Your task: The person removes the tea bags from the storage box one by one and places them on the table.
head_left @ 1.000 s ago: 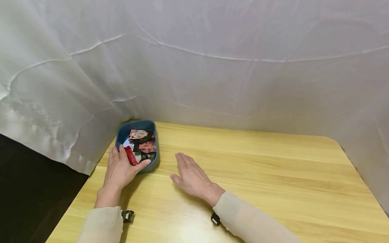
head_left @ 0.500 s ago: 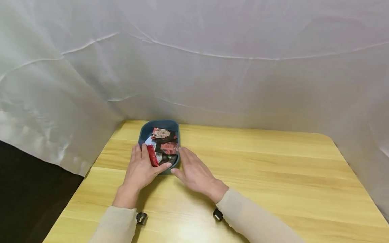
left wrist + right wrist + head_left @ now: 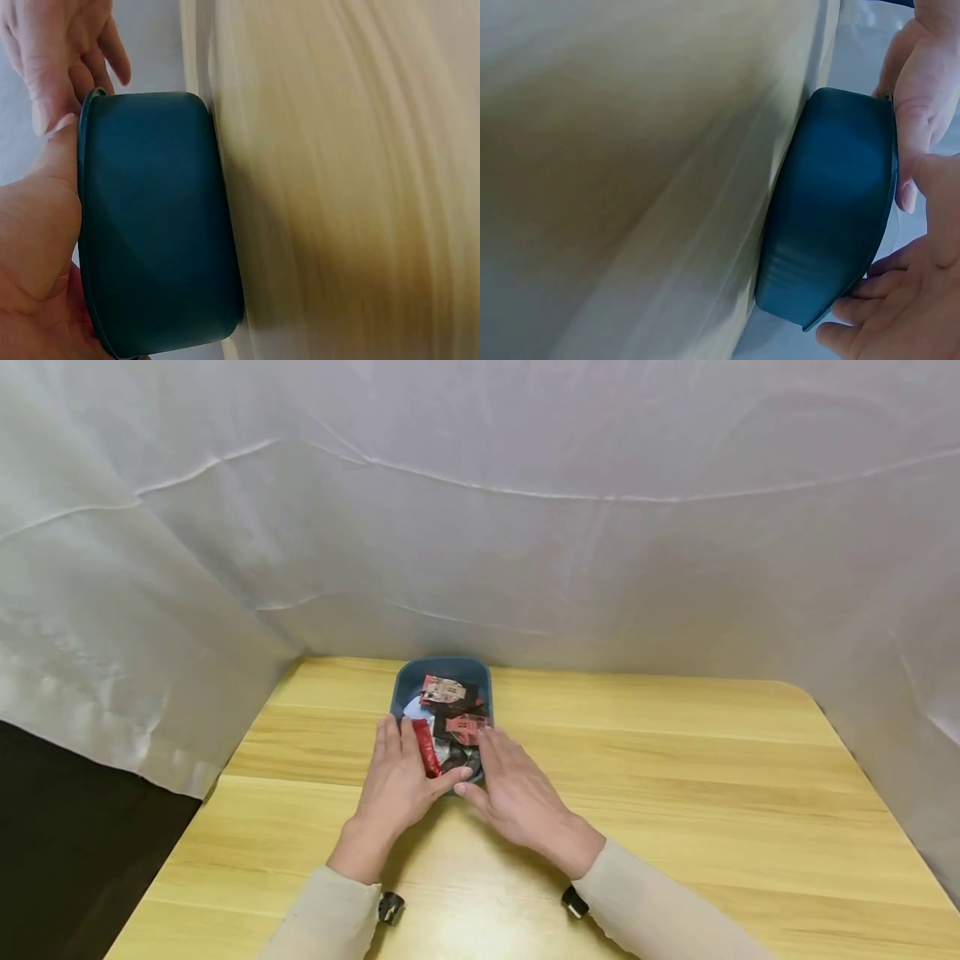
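A dark blue plastic box (image 3: 442,667) stands on the table, holding several small packets. Among these are a black and pink packet (image 3: 444,691), a second pink and black packet (image 3: 465,727) and a narrow red packet (image 3: 426,747). My left hand (image 3: 393,789) lies at the box's left near corner, fingers extended along the left rim and thumb across the near rim. At the right near corner is my right hand (image 3: 521,789), its fingers straight along that side. Both thumbs nearly meet at the near end. In the left wrist view, the box's outer wall (image 3: 154,225) faces the camera.
The light wooden table (image 3: 675,793) stretches away to the right of the box. Pale grey fabric (image 3: 525,568) hangs behind the table and at its sides. A dark area (image 3: 67,843) lies beyond the table's left edge.
The box has slid right along the table with my left hand. My right hand, apart from it a second ago, has come against its right side and shifted right with it.
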Demonstrator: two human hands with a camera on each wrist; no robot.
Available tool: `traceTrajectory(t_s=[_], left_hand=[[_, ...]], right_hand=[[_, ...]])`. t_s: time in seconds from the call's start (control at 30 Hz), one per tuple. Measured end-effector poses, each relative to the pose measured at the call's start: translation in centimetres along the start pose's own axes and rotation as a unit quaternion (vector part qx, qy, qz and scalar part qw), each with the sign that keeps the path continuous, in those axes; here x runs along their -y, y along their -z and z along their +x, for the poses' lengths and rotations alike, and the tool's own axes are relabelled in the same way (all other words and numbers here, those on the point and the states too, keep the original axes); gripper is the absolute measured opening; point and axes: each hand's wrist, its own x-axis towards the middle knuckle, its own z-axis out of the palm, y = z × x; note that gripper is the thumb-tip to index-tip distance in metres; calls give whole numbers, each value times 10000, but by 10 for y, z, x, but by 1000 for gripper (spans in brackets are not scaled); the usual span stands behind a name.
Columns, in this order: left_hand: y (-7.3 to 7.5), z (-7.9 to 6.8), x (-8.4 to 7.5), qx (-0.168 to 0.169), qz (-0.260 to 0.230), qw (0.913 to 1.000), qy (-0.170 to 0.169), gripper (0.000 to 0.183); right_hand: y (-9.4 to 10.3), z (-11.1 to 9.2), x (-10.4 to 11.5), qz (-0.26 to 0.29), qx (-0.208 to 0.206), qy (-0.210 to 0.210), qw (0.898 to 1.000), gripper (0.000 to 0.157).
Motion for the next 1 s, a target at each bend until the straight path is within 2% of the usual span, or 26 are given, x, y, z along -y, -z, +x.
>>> traceTrajectory(t_s=[0.2,0.33,0.47,0.67,0.83,1.0], left_hand=[[-4,-6,-11,-77,-145,9995,-287,129],[2,-5,-8,352,-205,9981,-453,130],[10,4,0,909,-168,9928,-766,131],[12,16,5,1356,-404,9847,-1018,131],[7,13,0,1474,-348,9824,-1090,133],[7,6,-5,1350,-37,9839,-1171,131]], right_hand=[[5,-22,-9,-379,-135,-2,9992,86],[9,-32,-13,-397,-169,27,9991,86],[11,-39,-18,-369,-127,51,9992,86],[15,-50,-24,-244,-16,-60,9997,86],[18,-59,-27,-236,-212,-103,9994,85],[18,-61,-27,-340,-481,-115,9982,81]])
